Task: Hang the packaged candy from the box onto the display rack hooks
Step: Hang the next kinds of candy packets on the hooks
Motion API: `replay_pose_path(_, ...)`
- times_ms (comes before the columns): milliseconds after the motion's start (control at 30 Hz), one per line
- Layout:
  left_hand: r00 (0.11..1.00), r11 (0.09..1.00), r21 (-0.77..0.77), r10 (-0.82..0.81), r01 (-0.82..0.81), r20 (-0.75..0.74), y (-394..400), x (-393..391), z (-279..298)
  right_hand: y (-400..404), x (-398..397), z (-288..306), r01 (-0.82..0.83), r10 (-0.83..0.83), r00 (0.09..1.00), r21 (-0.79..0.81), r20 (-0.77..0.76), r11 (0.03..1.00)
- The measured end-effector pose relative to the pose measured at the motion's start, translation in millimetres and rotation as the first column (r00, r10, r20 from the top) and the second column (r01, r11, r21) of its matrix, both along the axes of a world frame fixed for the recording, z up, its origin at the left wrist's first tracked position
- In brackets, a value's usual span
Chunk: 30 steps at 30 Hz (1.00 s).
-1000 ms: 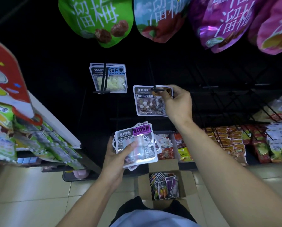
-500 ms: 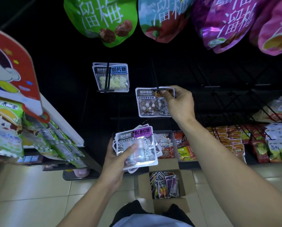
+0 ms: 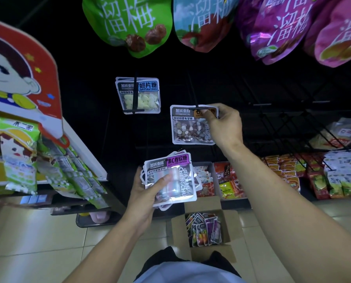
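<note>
My right hand point(image 3: 224, 123) pinches the top right corner of a candy packet with brown and white pieces point(image 3: 188, 127), holding it at the tip of a black rack hook point(image 3: 198, 107). My left hand point(image 3: 148, 186) grips a fanned stack of silver candy packets point(image 3: 170, 178), thumb across the front one with a purple label. Packets of white candy point(image 3: 138, 96) hang on a hook to the upper left. An open cardboard box point(image 3: 229, 227) with several more packets stands on the floor by my feet.
Big green, teal and purple snack bags point(image 3: 129, 23) hang overhead. A red cartoon display stand point(image 3: 21, 78) with green packets crowds the left. Bare black wire hooks point(image 3: 282, 103) extend right. Low trays of red and orange snacks point(image 3: 227, 180) line the bottom shelf.
My right hand has stayed at the hook with the brown candy packet, which shifted only slightly. The left hand keeps its stack still. My head has moved a little.
</note>
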State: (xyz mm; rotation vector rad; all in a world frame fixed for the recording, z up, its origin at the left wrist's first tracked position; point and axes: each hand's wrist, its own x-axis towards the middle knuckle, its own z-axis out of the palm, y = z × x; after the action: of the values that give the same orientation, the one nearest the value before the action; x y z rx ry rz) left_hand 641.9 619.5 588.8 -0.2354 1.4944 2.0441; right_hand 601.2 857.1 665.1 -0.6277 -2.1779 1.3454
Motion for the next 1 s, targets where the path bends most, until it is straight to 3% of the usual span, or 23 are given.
replay_pose_path(600, 1.000, 1.000, -0.010, 0.002, -0.003, -0.023, -4.0, 3.7, 10.9, -2.6, -2.4, 6.7, 0.033, -0.037, 0.998, 0.067, 0.056, 0.997)
replay_pose_path(1000, 0.992, 0.993, 0.001, 0.121, -0.121, -0.036, 11.2, 16.9, 11.3, 9.4, -5.5, 0.1, -0.174, 0.173, 0.984, 0.039, 0.027, 0.984)
